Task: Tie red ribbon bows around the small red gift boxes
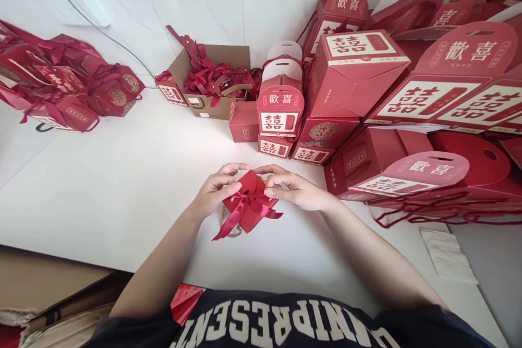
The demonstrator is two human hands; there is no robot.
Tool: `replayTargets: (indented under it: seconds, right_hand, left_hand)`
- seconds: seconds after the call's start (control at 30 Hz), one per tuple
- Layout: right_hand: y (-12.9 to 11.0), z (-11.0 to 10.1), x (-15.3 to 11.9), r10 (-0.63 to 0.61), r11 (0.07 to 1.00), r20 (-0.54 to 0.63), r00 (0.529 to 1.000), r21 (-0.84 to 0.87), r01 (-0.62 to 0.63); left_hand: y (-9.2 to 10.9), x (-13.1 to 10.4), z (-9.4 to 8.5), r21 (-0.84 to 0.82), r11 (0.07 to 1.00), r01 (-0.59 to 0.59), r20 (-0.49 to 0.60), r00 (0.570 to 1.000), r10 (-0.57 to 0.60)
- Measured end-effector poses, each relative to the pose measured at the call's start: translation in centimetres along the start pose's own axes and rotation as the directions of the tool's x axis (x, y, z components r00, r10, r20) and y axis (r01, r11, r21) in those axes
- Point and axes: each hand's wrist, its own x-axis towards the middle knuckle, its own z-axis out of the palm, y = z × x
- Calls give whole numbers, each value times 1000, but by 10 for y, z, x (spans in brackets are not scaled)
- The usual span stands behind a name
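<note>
Hands meet over a small red box lying on the white table: the left hand pinches its near corner, the right hand pinches the red ribbon tied round it. Behind, a cardboard carton holds loose ribbons, and stacked red gift boxes crowd the right side.

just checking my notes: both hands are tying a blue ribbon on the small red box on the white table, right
Not quite: the ribbon is red, not blue, as the head view shows. Both the left hand and right hand are at it, on the small red box on the white table.
</note>
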Motion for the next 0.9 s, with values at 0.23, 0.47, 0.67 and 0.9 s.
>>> replayTargets:
  seconds: [0.23,0.47,0.67,0.9]
  right_hand:
    - [1,-2,-1,36,999,7,999,6,-36]
    - [-2,-4,-1,76,997,26,997,28,-77]
    - [-28,-2,-12,37,915,-314,949,-370,-158]
    - [-34,-3,-22,481,790,-24,877,-421,-445]
  left_hand:
    - [-5,-5,16,-334,940,71,-158,979,-130]
    - [-8,-2,11,-358,928,99,-51,991,-125]
    - [2,-2,-8,13,1000,-13,19,1000,13]
    - [7,-4,3,-100,993,55,5,999,-54]
